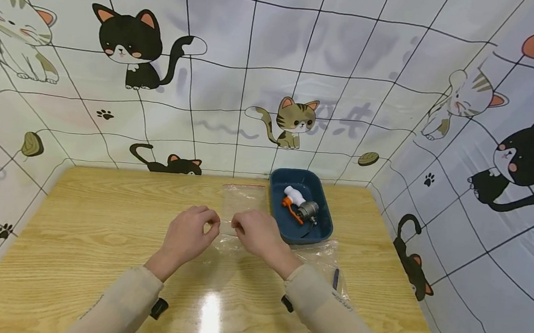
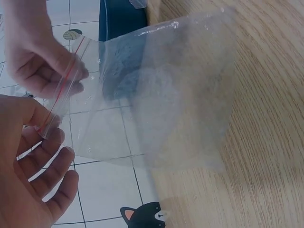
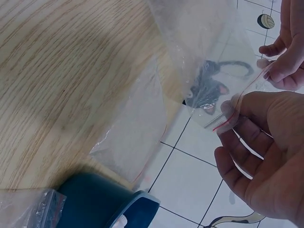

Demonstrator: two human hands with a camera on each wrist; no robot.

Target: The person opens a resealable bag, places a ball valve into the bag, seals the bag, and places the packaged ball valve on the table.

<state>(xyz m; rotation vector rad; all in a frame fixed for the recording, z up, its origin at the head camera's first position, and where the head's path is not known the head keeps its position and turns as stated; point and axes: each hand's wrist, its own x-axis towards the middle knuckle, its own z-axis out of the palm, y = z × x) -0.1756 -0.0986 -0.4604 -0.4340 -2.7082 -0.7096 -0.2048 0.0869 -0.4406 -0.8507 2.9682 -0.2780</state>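
Observation:
A clear zip bag with a red line along its mouth hangs between the two hands, upright and see-through. My left hand pinches one end of the mouth between thumb and fingers. At the other end, my right hand pinches the same strip, its lower fingers loosely bent. Nothing shows inside the bag. Just beyond the hands, a second clear zip bag lies flat on the wooden table, its red-lined edge facing the wall.
A dark blue bin stands by the right hand, holding a white piece, an orange piece and a grey metal part. In front of it lies another clear bag with a dark strip. Cat-print sheeting surrounds the table.

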